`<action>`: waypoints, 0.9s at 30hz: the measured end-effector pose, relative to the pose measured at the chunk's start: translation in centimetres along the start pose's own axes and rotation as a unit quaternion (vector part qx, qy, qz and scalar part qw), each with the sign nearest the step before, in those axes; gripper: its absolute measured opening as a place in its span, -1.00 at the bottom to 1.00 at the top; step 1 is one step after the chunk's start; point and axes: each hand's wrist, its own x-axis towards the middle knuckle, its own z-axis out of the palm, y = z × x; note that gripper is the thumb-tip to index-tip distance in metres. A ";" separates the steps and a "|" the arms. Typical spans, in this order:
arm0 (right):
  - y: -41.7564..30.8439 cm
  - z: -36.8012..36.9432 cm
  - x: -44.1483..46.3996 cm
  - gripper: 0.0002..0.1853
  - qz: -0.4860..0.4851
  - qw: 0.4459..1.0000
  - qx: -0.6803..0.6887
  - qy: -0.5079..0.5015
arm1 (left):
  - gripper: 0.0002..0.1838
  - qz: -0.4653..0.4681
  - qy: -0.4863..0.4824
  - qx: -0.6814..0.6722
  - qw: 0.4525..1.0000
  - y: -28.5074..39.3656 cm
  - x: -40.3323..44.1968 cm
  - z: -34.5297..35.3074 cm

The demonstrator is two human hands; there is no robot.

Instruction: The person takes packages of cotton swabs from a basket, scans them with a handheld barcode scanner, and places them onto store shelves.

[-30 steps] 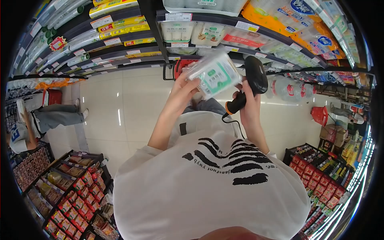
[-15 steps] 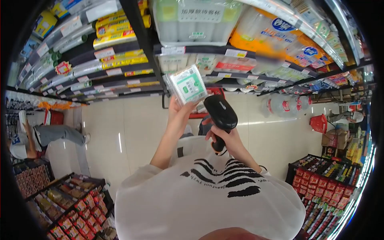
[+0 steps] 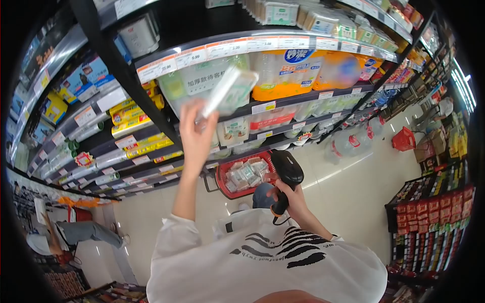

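Note:
My left hand [image 3: 196, 131] is raised in front of the shelf, its fingers closed on a small flat clear-wrapped pack [image 3: 233, 93] with a white and green label. The pack is tilted and smeared by motion, so its print cannot be read. Low at my chest, my right hand [image 3: 292, 198] grips the handle of a black barcode scanner [image 3: 287, 167]. Below the shelf, on the floor, a red basket [image 3: 219, 178] holds several small wrapped packs [image 3: 247, 173]. Similar packs [image 3: 279, 14] stand in rows on the upper shelf.
Price tags line the shelf edge [image 3: 222, 49]. Behind the raised pack are a large bag of cups [image 3: 189, 88] and orange packages [image 3: 283, 76]. Large clear bottles [image 3: 343, 149] and a red bucket [image 3: 403, 139] stand to the right. Another person [image 3: 55, 235] is at the left.
My left hand has lifted the pack up and left, toward the upper shelf. The view has tilted up, and the basket's contents now show. My right hand still holds the scanner.

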 end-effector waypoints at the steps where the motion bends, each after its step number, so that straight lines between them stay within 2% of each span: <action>1: -0.1 -0.3 -0.2 -0.61 -0.009 1.000 0.006 0.011 | -0.68 0.020 -0.005 -0.002 1.000 1.2 2.5 0.5; 4: 0.2 -1.4 -0.5 -0.60 -0.024 0.999 0.027 0.033 | -0.69 0.085 -0.013 0.014 0.996 3.3 10.3 3.4; 7: 0.4 -1.9 -1.4 -0.60 -0.039 0.997 0.044 0.055 | -0.72 0.225 0.006 0.019 0.974 3.2 17.2 7.2; 9: 0.3 -1.9 -2.1 -0.61 -0.052 0.995 0.051 0.068 | -0.71 0.240 -0.017 0.114 0.964 2.0 20.4 9.7; 11: 0.1 -2.2 -2.9 -0.61 -0.051 0.994 0.046 0.089 | -0.71 0.231 -0.063 0.132 0.962 0.1 22.3 12.3; 12: 0.2 -2.6 -3.1 -0.61 -0.055 0.993 0.041 0.092 | -0.69 0.198 -0.088 0.154 0.964 -0.6 22.7 13.1; 15: 0.6 -3.3 -3.2 -0.63 -0.049 0.994 0.039 0.094 | -0.66 0.155 -0.069 0.160 0.973 -2.4 23.8 14.8; 16: 0.4 -3.3 -3.2 -0.64 -0.050 0.993 0.047 0.101 | -0.66 0.104 -0.092 0.152 0.979 -2.4 24.2 15.0; 17: 0.4 -3.3 -3.3 -0.66 -0.048 0.991 0.055 0.110 | -0.66 0.106 -0.092 0.149 0.979 -2.4 24.5 15.2; 19: 0.4 -3.5 -3.3 -0.66 -0.043 0.992 0.048 0.108 | -0.67 0.193 -0.088 0.219 0.952 -2.5 25.3 15.6; 22: 0.0 -3.6 -3.0 -0.64 -0.036 0.994 0.038 0.094 | -0.63 0.209 -0.091 0.240 0.943 -2.7 26.0 16.5; 26: -0.3 -3.2 -3.1 -0.61 -0.030 0.996 0.022 0.086 | -0.60 0.174 -0.101 0.223 0.954 -2.7 26.2 17.7; 27: -0.3 -3.3 -3.1 -0.61 -0.032 0.995 0.023 0.088 | -0.60 0.130 -0.111 0.200 0.965 -2.5 25.8 17.7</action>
